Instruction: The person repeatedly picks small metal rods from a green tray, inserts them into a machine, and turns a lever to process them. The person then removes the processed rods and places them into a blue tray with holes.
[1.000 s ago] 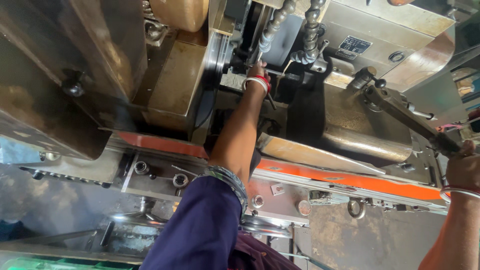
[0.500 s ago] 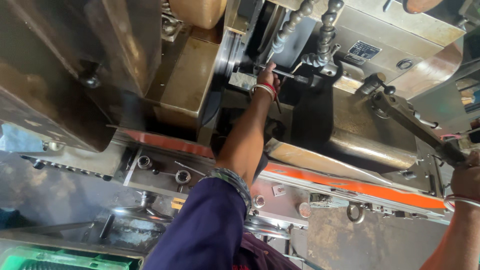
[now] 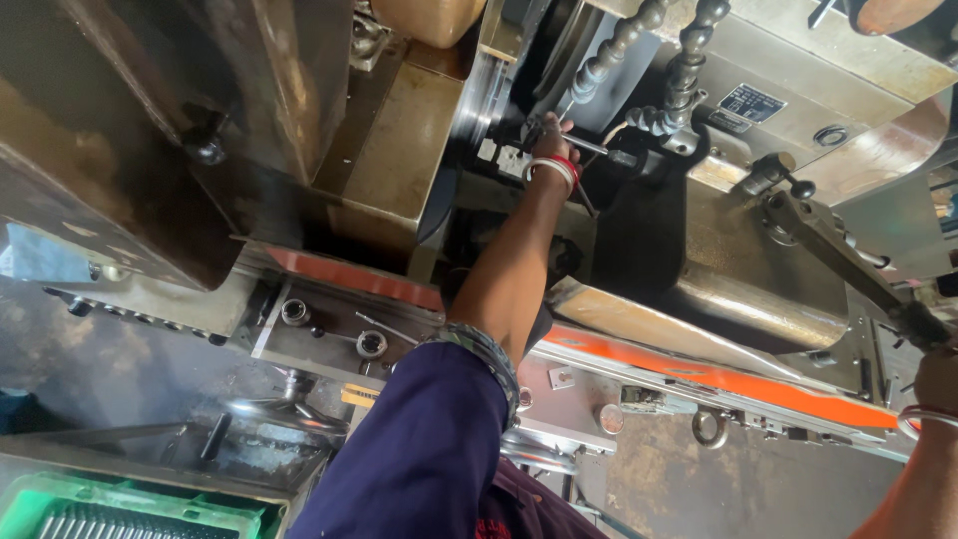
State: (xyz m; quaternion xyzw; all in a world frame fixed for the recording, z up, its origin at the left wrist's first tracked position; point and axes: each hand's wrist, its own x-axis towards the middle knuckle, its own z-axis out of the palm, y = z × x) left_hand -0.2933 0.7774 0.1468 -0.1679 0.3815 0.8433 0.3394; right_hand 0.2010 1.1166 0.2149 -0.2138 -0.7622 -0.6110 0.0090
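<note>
My left arm, in a dark blue sleeve, reaches up into a large metal lathe-like machine (image 3: 758, 299). My left hand (image 3: 552, 140), with red and white bangles at the wrist, is closed on a thin dark metal rod (image 3: 605, 150) beside the round chuck (image 3: 479, 95); its fingertips are hidden. At the right edge my right hand (image 3: 935, 377) grips the end of a long grey lever (image 3: 833, 258) that slants up to a pivot with a black knob (image 3: 801, 188).
Two segmented coolant hoses (image 3: 689, 70) hang above my left hand. An orange strip (image 3: 718, 374) runs along the machine's front rail. A sloping brass-coloured guard (image 3: 394, 150) lies left of the chuck. A green crate (image 3: 130, 509) sits at the bottom left.
My left hand has stayed at the chuck and now holds the rod more clearly. My right hand has kept its grip on the lever. The view has tilted slightly.
</note>
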